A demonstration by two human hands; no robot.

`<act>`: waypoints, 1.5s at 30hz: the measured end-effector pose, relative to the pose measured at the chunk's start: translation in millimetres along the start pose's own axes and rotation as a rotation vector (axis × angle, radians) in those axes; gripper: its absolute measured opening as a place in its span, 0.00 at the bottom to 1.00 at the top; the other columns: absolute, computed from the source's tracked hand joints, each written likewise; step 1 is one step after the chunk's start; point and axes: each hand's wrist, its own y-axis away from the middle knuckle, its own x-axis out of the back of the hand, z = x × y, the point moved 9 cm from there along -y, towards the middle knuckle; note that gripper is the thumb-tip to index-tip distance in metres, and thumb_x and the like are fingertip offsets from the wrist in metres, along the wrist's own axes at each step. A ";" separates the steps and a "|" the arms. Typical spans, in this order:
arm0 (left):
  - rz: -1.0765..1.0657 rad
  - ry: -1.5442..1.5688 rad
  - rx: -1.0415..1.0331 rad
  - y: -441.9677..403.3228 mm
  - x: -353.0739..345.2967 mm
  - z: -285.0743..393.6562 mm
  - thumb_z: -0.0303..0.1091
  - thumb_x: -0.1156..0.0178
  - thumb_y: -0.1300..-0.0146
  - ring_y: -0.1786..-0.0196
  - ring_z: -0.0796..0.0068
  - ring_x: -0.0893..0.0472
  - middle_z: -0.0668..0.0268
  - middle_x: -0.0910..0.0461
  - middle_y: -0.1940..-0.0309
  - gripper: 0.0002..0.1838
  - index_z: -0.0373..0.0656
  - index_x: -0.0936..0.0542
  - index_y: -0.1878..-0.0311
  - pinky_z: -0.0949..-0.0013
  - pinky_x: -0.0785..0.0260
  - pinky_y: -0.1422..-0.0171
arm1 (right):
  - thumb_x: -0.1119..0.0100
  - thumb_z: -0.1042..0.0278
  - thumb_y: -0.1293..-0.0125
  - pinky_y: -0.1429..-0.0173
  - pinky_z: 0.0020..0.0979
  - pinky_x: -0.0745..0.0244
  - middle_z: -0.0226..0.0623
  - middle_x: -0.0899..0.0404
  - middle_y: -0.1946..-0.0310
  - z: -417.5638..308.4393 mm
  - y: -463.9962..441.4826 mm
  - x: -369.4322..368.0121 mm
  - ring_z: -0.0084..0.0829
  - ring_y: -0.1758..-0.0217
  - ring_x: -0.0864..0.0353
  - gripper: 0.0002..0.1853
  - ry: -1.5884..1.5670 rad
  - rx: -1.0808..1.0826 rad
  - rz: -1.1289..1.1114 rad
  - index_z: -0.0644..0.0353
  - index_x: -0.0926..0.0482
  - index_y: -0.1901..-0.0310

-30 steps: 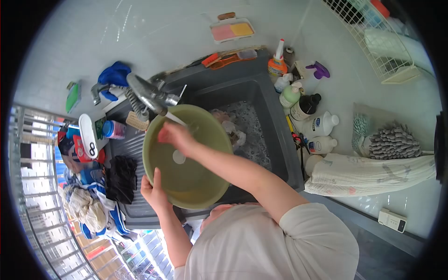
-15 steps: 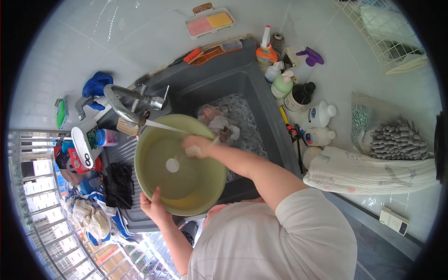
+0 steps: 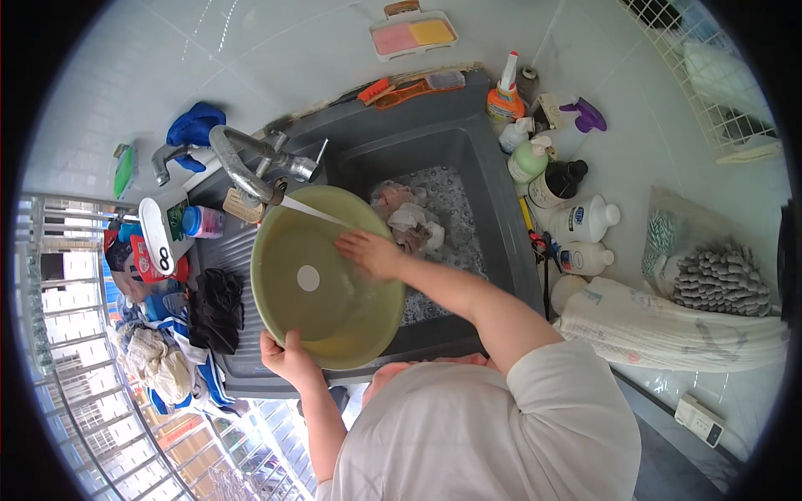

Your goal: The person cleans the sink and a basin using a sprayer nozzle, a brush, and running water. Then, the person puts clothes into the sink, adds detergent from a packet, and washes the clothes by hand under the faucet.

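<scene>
1. Stage of work. The basin [image 3: 311,316] appears to be in mid-rinse: a stream of water [image 3: 311,208] falls into it from the faucet [image 3: 238,171], and a hand is inside. Judged from this view, the rinse is unfinished, and the garments [image 3: 411,224] in the suds are yet to be dealt with.

2. Hands. The two are apart. The left hand [image 3: 290,361] is clamped on the basin's near-left rim, thumb inward; the right hand [image 3: 370,253] lies flat, fingers extended, against the basin's inner right side, grasping nothing visible.

3. Basin. It is tilted and spans the boundary between the ribbed drainboard [image 3: 224,255] and the bowl of the sink [image 3: 393,156]. Whether it rests there or is held clear cannot be told. It bears a pale round spot on its floor; a little water seems to lie towards the near side.

4. Sink bowl. Foamy water [image 3: 458,200] fills its floor; the pale and pinkish garments are bunched just beside the basin's right rim.

5. Drainboard. A black cloth [image 3: 215,311] lies near its left edge; a blue-lidded jar [image 3: 205,222] stands farther back along that edge.

6. Right edge of the sink. Beside it stand an orange spray bottle [image 3: 505,103], a green pump bottle [image 3: 528,161] and a white bottle [image 3: 583,219]; their fill levels are not discernible.
</scene>
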 end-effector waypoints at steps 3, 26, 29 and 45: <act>0.028 -0.130 -0.133 11.2 9.7 -1.2 0.15 0.44 0.48 0.73 0.87 0.36 0.76 0.32 0.78 0.11 0.40 0.34 0.77 0.81 0.42 0.65 | 0.47 0.56 0.37 0.20 0.42 0.62 0.37 0.43 0.27 -41.2 6.8 -17.8 0.33 0.21 0.53 0.31 -0.254 -0.017 -0.365 0.55 0.35 0.32; 0.237 -0.536 -0.859 34.6 111.9 82.6 0.16 0.42 0.41 0.71 0.77 0.22 0.63 0.18 0.70 0.05 0.28 0.21 0.62 0.74 0.30 0.64 | 0.40 0.40 0.40 0.29 0.51 0.43 0.45 0.31 0.35 52.2 240.5 -47.9 0.46 0.32 0.35 0.30 -0.482 -1.009 -0.368 0.52 0.22 0.42; 0.251 -0.591 -0.954 28.7 118.8 88.6 0.16 0.43 0.42 0.71 0.74 0.22 0.62 0.18 0.71 0.07 0.28 0.20 0.61 0.72 0.29 0.64 | 0.39 0.42 0.40 0.35 0.42 0.33 0.46 0.28 0.39 44.1 243.8 -31.5 0.45 0.37 0.28 0.28 -0.379 -1.050 -0.349 0.52 0.21 0.44; 0.327 0.861 0.122 -191.6 285.0 61.4 0.18 0.50 0.46 0.46 0.56 0.23 0.54 0.27 0.47 0.24 0.34 0.31 0.43 0.52 0.24 0.42 | 0.28 0.49 0.49 0.32 0.45 0.34 0.57 0.54 0.27 -222.2 -186.4 104.7 0.58 0.28 0.44 0.47 -0.505 -0.105 0.193 0.43 0.41 0.28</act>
